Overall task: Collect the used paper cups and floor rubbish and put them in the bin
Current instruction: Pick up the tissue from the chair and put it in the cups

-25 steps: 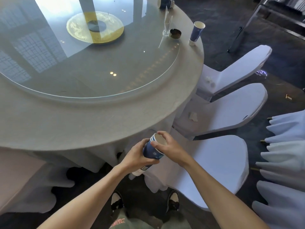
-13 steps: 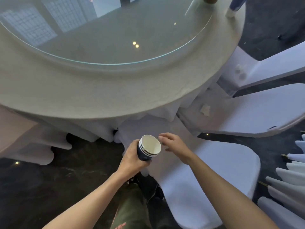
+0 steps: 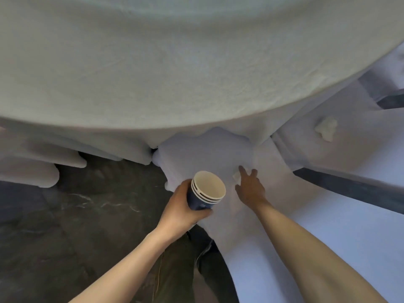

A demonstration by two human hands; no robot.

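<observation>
My left hand (image 3: 182, 209) grips a stack of nested blue paper cups (image 3: 206, 191), mouths up and tilted toward me, with white insides. My right hand (image 3: 250, 189) is stretched out over the white-covered chair seat (image 3: 207, 154), fingers spread, fingertips touching a small crumpled white tissue (image 3: 236, 176) lying on the seat. A second crumpled white tissue (image 3: 326, 128) lies on the seat of the chair further right. No bin is in view.
The round table's edge with its grey cloth (image 3: 175, 73) fills the top of the view, hanging close above the chairs. White chair covers (image 3: 338, 226) lie to the right. Dark marbled floor (image 3: 76, 215) shows at the left, beside my legs.
My head has dropped lower and closer to the chairs. My right hand has left the cup stack and reached forward onto the seat to the tissue. The left hand still holds the cups.
</observation>
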